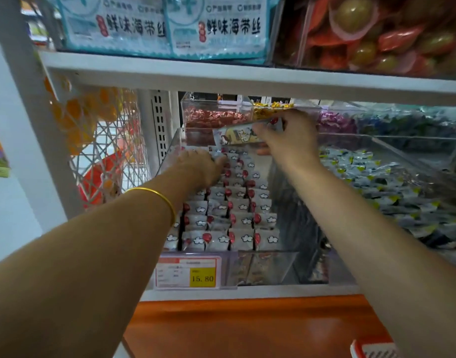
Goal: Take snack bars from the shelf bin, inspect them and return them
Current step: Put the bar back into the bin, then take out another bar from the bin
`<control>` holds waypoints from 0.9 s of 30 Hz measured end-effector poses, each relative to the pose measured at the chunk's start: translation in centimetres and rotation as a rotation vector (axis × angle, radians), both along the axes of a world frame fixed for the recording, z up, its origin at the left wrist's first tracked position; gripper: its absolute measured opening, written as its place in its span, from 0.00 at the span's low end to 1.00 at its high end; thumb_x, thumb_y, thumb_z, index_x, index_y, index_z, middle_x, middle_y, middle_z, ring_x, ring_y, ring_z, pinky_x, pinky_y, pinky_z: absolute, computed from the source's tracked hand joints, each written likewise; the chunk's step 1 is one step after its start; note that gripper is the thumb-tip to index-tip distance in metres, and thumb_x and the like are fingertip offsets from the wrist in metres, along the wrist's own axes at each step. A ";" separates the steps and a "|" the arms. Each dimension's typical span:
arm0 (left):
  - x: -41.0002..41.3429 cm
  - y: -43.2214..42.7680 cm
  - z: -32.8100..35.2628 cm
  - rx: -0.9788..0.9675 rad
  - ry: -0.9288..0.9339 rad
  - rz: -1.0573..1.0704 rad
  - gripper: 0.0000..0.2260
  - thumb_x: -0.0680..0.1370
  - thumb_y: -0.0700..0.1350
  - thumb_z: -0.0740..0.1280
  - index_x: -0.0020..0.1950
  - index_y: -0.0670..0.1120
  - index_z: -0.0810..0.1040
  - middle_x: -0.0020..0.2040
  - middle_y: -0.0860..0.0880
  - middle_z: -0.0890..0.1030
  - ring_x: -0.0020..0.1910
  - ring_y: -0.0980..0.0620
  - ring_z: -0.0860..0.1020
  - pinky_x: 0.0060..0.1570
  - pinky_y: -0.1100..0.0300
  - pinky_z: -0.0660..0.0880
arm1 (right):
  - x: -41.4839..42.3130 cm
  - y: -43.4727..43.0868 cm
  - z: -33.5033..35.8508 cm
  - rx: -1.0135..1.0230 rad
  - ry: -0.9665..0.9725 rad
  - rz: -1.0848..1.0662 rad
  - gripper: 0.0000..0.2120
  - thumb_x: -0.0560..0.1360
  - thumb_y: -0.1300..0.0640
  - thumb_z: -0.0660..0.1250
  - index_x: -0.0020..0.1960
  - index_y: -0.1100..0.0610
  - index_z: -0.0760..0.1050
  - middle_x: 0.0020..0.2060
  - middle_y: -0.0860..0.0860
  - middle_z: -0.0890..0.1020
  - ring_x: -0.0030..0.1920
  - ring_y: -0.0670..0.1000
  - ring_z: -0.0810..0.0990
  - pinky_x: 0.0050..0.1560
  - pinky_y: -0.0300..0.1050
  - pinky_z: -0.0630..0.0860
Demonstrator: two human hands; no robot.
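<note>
Both hands are reaching into the clear shelf bin (263, 267). The right hand (289, 135) is pinching a single snack bar (237, 134) by one end and holding it lifted over the bin's far end. The left hand (201, 166) is lying knuckles-up on the rear left rows, its fingertips dipping among the wrappers; whether it is gripping one cannot be told.

A white shelf board (247, 76) is running across above them, carrying pale blue seaweed packets (165, 24). Below it, rows of snack bars (237, 218) in white wrappers with a red dot and a cloud mark are standing on edge, filling the bin. A neighbouring bin (389, 187) to the right is holding grey packets with yellow corners. A small clear box of pink-wrapped sweets (214, 117) is sitting behind. A price label (188, 271) reading 15.80 is hanging on the bin's front left. A gold bangle (157, 197) is circling the left forearm.
</note>
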State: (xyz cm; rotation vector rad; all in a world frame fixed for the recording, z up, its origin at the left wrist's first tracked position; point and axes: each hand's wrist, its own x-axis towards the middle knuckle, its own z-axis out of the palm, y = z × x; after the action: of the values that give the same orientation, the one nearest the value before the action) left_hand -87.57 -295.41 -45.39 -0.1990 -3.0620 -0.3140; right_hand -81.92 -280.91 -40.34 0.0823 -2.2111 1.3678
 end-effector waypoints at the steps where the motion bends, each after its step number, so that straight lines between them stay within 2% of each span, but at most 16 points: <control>1: 0.0 0.1 -0.1 -0.001 -0.003 0.002 0.33 0.80 0.62 0.43 0.69 0.37 0.67 0.67 0.34 0.70 0.67 0.38 0.67 0.69 0.46 0.61 | -0.3 -0.1 -0.1 0.006 -0.001 0.007 0.09 0.74 0.58 0.68 0.52 0.63 0.76 0.51 0.57 0.80 0.49 0.60 0.81 0.53 0.59 0.77; 3: 0.1 0.0 0.0 -0.009 -0.014 0.020 0.33 0.79 0.63 0.43 0.69 0.39 0.67 0.66 0.35 0.71 0.66 0.37 0.68 0.68 0.44 0.62 | -0.9 -0.5 -0.4 0.023 -0.001 0.025 0.08 0.75 0.58 0.68 0.51 0.62 0.77 0.50 0.55 0.80 0.48 0.56 0.81 0.54 0.55 0.77; 5: 0.4 -0.2 0.2 -0.074 -0.019 0.030 0.32 0.79 0.62 0.40 0.72 0.45 0.65 0.69 0.37 0.68 0.68 0.37 0.66 0.69 0.42 0.58 | -1.7 -1.2 -0.5 0.080 -0.001 0.015 0.09 0.75 0.57 0.67 0.51 0.62 0.76 0.49 0.55 0.80 0.47 0.52 0.80 0.55 0.50 0.77; 8: 1.0 -0.4 0.3 -0.037 -0.042 0.050 0.25 0.80 0.60 0.40 0.75 0.56 0.57 0.73 0.37 0.62 0.72 0.35 0.59 0.70 0.39 0.56 | -3.1 -2.6 -0.3 0.095 0.001 0.048 0.13 0.74 0.57 0.68 0.54 0.64 0.72 0.48 0.55 0.79 0.49 0.55 0.80 0.51 0.54 0.79; 11: 2.5 -0.3 1.3 -0.011 -0.141 0.026 0.25 0.80 0.59 0.42 0.76 0.55 0.56 0.74 0.37 0.60 0.71 0.34 0.59 0.68 0.40 0.60 | -4.7 -4.1 -0.3 0.192 0.015 0.073 0.14 0.75 0.57 0.68 0.55 0.62 0.70 0.49 0.55 0.78 0.51 0.54 0.79 0.50 0.50 0.78; 13: 3.8 -0.2 2.0 -0.008 -0.152 -0.032 0.22 0.82 0.54 0.46 0.76 0.52 0.56 0.73 0.37 0.61 0.70 0.35 0.62 0.66 0.41 0.64 | -5.8 -5.0 -0.6 0.317 0.033 0.088 0.12 0.76 0.57 0.66 0.55 0.62 0.70 0.45 0.53 0.75 0.46 0.51 0.75 0.42 0.39 0.74; 14: 4.8 -0.2 2.3 -0.062 -0.134 -0.061 0.21 0.83 0.51 0.49 0.75 0.49 0.58 0.72 0.37 0.64 0.68 0.35 0.65 0.65 0.42 0.65 | -6.3 -5.4 -0.8 0.377 0.039 0.094 0.10 0.76 0.58 0.66 0.54 0.62 0.71 0.43 0.52 0.74 0.43 0.49 0.73 0.37 0.35 0.69; 16: 6.3 -0.9 3.0 -0.252 -0.056 -0.077 0.20 0.83 0.52 0.50 0.72 0.45 0.64 0.70 0.38 0.67 0.68 0.37 0.66 0.66 0.44 0.64 | -7.0 -6.1 -1.3 0.449 0.018 0.127 0.08 0.75 0.59 0.66 0.51 0.62 0.72 0.43 0.52 0.75 0.40 0.47 0.72 0.35 0.36 0.65; 18: 7.7 -1.9 3.5 -0.464 0.044 -0.054 0.25 0.82 0.57 0.46 0.74 0.45 0.59 0.74 0.40 0.61 0.74 0.39 0.56 0.71 0.44 0.52 | -7.6 -6.9 -1.8 0.480 -0.008 0.170 0.05 0.75 0.59 0.65 0.48 0.60 0.73 0.39 0.49 0.75 0.36 0.43 0.71 0.33 0.35 0.63; 19: 8.3 -2.6 3.6 -0.507 0.074 -0.034 0.27 0.81 0.58 0.45 0.76 0.44 0.55 0.76 0.41 0.56 0.75 0.40 0.51 0.72 0.44 0.48 | -7.8 -7.3 -2.0 0.489 -0.015 0.184 0.04 0.75 0.58 0.65 0.48 0.59 0.73 0.36 0.47 0.73 0.35 0.42 0.70 0.31 0.35 0.62; 20: 8.6 -3.4 3.5 -0.507 0.087 -0.017 0.29 0.81 0.58 0.44 0.77 0.43 0.51 0.77 0.41 0.53 0.76 0.42 0.48 0.72 0.44 0.46 | -7.9 -7.6 -2.2 0.495 -0.024 0.193 0.04 0.75 0.58 0.65 0.48 0.58 0.73 0.35 0.47 0.72 0.34 0.42 0.70 0.31 0.35 0.62; 22: 9.3 -4.9 3.1 -0.381 0.060 0.025 0.30 0.81 0.59 0.45 0.77 0.42 0.45 0.78 0.42 0.48 0.76 0.44 0.44 0.73 0.46 0.44 | -8.1 -8.2 -2.4 0.511 -0.053 0.219 0.06 0.75 0.57 0.66 0.50 0.57 0.73 0.37 0.47 0.73 0.36 0.44 0.71 0.32 0.36 0.63; 24: 9.9 -5.8 2.6 -0.222 0.053 0.031 0.31 0.81 0.59 0.47 0.77 0.42 0.44 0.78 0.43 0.47 0.76 0.46 0.44 0.73 0.49 0.44 | -8.1 -8.6 -2.6 0.522 -0.089 0.263 0.10 0.73 0.57 0.69 0.52 0.57 0.73 0.41 0.49 0.74 0.40 0.46 0.73 0.35 0.38 0.68; 26: 10.1 -5.8 2.2 -0.106 0.079 0.012 0.32 0.80 0.59 0.49 0.77 0.42 0.45 0.78 0.44 0.48 0.76 0.47 0.44 0.73 0.51 0.44 | -8.3 -9.0 -3.0 0.602 -0.135 0.287 0.08 0.74 0.59 0.67 0.53 0.59 0.75 0.46 0.52 0.78 0.47 0.51 0.76 0.47 0.46 0.75; 27: 10.1 -5.9 2.0 -0.065 0.083 0.007 0.32 0.80 0.59 0.50 0.77 0.42 0.45 0.78 0.44 0.49 0.76 0.48 0.44 0.73 0.52 0.45 | -8.4 -9.2 -3.2 0.687 -0.155 0.281 0.07 0.76 0.59 0.64 0.52 0.58 0.76 0.48 0.53 0.79 0.51 0.53 0.77 0.54 0.52 0.74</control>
State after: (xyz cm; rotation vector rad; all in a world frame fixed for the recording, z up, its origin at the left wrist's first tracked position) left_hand -77.43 -301.27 -43.38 -0.1983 -2.9923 -0.2011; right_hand -90.32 -290.14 -43.52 0.5651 -2.7887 0.6916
